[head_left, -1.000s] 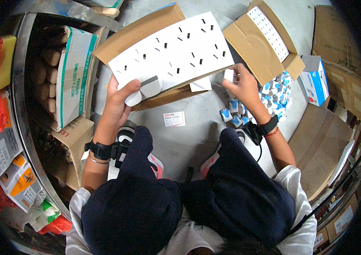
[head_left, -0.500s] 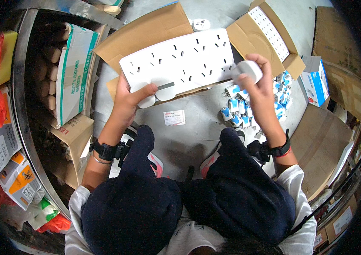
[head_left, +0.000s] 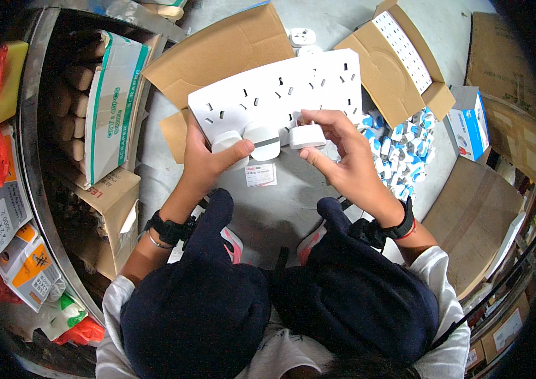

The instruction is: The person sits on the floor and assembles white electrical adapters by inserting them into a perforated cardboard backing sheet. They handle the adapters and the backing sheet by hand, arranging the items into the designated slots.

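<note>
A white slotted panel (head_left: 299, 66) with several groups of plug-pin holes is gripped at its lower left corner by my left hand (head_left: 214, 161). Two rounded white adapters sit side by side at its near edge: one adapter (head_left: 267, 134) with a grey stripe, under my left thumb, and another adapter (head_left: 227, 144) partly behind my left hand. Between the thumb and fingers of my right hand (head_left: 347, 155) is a third white plug adapter (head_left: 308, 137), right of the striped one, close against the panel's lower edge. Whether its pins are in the holes is hidden.
Beyond the panel lies an open cardboard box (head_left: 224, 47); another box (head_left: 375, 69) at the right holds a similar slotted panel. Many blue-and-white plugs (head_left: 400, 151) are piled on the floor. Loose white adapters (head_left: 303, 36) lie behind. A small printed card (head_left: 261, 175) is below.
My right hand has brought its adapter left and down to the panel's near edge. The panel has shifted slightly right and toward me, and tilted a little, with my left hand still on it.
</note>
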`<state>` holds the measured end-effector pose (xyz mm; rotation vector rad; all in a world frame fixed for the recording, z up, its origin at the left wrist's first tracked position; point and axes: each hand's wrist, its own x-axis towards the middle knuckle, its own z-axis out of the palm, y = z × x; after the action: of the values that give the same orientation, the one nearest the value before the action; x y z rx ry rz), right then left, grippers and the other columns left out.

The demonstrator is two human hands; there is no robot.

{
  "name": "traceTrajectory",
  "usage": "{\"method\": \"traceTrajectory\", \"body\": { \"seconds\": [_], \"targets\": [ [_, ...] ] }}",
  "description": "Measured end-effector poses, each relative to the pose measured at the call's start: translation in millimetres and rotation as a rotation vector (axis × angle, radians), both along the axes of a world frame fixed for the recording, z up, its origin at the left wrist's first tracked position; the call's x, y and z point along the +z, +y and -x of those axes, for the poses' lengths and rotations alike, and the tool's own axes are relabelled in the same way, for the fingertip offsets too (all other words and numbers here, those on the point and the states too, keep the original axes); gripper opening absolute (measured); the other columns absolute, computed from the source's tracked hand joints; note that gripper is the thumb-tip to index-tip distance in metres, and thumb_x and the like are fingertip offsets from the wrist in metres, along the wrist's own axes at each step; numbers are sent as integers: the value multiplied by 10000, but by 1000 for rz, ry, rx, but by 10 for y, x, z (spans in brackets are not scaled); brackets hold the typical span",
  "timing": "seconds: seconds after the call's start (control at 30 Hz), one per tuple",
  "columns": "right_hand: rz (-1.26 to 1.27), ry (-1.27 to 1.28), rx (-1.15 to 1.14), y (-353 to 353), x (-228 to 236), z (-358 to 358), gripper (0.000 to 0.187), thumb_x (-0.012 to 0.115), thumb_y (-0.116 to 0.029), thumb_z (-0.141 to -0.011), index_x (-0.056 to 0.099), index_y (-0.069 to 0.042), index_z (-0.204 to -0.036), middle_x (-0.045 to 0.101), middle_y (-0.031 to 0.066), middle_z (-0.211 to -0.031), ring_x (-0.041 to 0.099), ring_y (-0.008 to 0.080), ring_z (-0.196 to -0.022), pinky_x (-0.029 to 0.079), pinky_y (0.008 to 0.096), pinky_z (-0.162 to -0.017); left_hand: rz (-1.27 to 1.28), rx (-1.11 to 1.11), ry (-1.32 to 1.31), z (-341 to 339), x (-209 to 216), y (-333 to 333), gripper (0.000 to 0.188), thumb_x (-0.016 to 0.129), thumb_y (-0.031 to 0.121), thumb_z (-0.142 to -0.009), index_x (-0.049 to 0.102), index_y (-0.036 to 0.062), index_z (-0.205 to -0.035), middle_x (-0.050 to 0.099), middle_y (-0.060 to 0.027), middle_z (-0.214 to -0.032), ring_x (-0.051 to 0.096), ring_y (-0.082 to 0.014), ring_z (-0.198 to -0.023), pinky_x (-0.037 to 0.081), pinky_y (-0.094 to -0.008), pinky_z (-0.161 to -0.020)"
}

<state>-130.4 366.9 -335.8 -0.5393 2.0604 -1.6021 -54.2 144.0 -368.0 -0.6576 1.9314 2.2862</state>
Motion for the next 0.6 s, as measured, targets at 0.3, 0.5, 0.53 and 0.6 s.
{"method": "traceTrajectory", "body": {
  "seconds": [0.3, 0.5, 0.53, 0.6],
  "targets": [
    [-16, 34, -25, 73, 76, -37, 369, 703, -45, -798, 645, -29, -1162, 602, 127, -1138, 591, 213, -1053, 509, 308, -846, 88, 23, 139, -35, 216, 94, 858, 848, 153, -688, 278, 9, -1314, 497, -163, -1219, 556, -241, -1118, 483, -364, -941],
    [122, -138, -74, 80, 72, -58, 403, 680, -33, -829, 584, 0, -1219, 610, 140, -1191, 613, 182, -1052, 541, 286, -844, 117, 13, 160, -64, 228, 121, 886, 849, 150, -696, 244, 15, -1329, 459, -159, -1246, 528, -239, -1149, 484, -362, -942],
    [99, -141, -54, 95, 75, -50, 413, 677, -30, -831, 571, 5, -1229, 613, 142, -1193, 613, 184, -1057, 544, 287, -838, 116, 6, 156, -63, 228, 117, 888, 850, 149, -696, 242, 17, -1331, 457, -157, -1247, 526, -238, -1151, 483, -362, -943],
    [59, -124, -21, 113, 78, -39, 428, 673, -26, -835, 553, 9, -1245, 621, 144, -1179, 617, 184, -1051, 548, 287, -828, 126, -2, 176, -61, 226, 115, 891, 851, 140, -693, 242, 22, -1332, 457, -159, -1248, 528, -238, -1151, 485, -364, -944]
  ]
}}
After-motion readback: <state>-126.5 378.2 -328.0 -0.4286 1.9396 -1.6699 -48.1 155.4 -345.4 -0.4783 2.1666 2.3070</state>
